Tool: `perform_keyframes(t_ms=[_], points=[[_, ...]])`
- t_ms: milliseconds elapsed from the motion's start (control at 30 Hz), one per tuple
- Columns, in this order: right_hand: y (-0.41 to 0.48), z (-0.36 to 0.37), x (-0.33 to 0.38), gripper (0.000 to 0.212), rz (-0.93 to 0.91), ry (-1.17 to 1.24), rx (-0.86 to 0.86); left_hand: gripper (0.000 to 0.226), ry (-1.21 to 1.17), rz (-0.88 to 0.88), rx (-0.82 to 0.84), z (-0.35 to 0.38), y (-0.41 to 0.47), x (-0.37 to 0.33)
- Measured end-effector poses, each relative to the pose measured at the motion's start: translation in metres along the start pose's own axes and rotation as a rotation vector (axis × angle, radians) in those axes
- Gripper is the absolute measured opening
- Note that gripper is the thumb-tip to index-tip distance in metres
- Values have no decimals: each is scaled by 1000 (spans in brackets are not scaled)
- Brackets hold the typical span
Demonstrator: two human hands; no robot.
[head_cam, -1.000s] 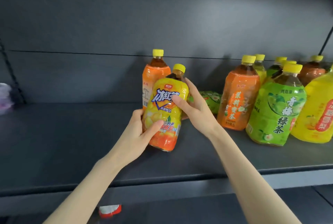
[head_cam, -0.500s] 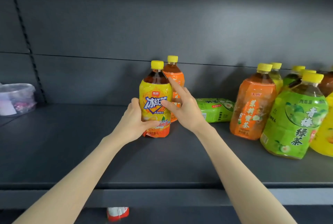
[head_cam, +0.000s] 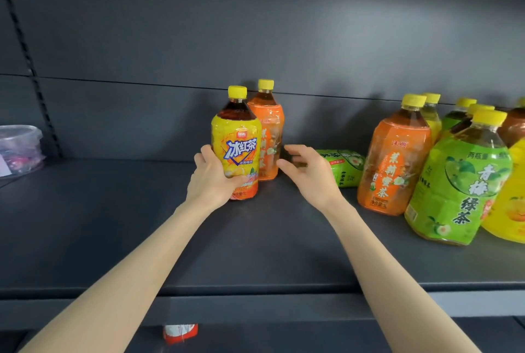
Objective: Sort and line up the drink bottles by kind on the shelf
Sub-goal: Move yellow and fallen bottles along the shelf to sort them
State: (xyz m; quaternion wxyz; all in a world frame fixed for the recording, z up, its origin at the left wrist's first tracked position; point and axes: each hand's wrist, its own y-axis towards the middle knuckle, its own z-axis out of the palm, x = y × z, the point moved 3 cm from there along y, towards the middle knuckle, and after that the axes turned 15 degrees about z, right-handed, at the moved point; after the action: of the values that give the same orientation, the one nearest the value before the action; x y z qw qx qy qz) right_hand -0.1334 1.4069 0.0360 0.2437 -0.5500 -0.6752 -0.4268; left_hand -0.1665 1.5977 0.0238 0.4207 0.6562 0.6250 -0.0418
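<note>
The yellow iced-tea bottle (head_cam: 236, 145) stands upright on the shelf (head_cam: 113, 210), just in front of an orange jasmine-tea bottle (head_cam: 268, 131). My left hand (head_cam: 211, 179) wraps its lower body; my right hand (head_cam: 308, 173) hangs open beside it, empty. It looks full, so heavy, with a slick label; gripping low seems best.

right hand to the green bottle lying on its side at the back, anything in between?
Nothing visible. The open right hand hovers just left of the toppled green-labelled bottle, with only bare dark shelf between them. The upright orange-labelled bottle stands on the hand's other side.
</note>
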Motion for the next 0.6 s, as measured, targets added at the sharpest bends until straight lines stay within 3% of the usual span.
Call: perform_keyframes(t_ms=[133,300,467,600], points=[[15,-19,-21,47,38,-260,-144,84,-100,-30,-59,7,3,6],[34,-19,-41,59,158,-526,-49,89,-112,-22,-104,16,-2,7],[36,-15,-47,54,117,-567,-44,93,-139,-28,-128,20,0,8],[31,-19,-46,52,46,-431,-7,73,-83,27,-280,13,-4,3]])
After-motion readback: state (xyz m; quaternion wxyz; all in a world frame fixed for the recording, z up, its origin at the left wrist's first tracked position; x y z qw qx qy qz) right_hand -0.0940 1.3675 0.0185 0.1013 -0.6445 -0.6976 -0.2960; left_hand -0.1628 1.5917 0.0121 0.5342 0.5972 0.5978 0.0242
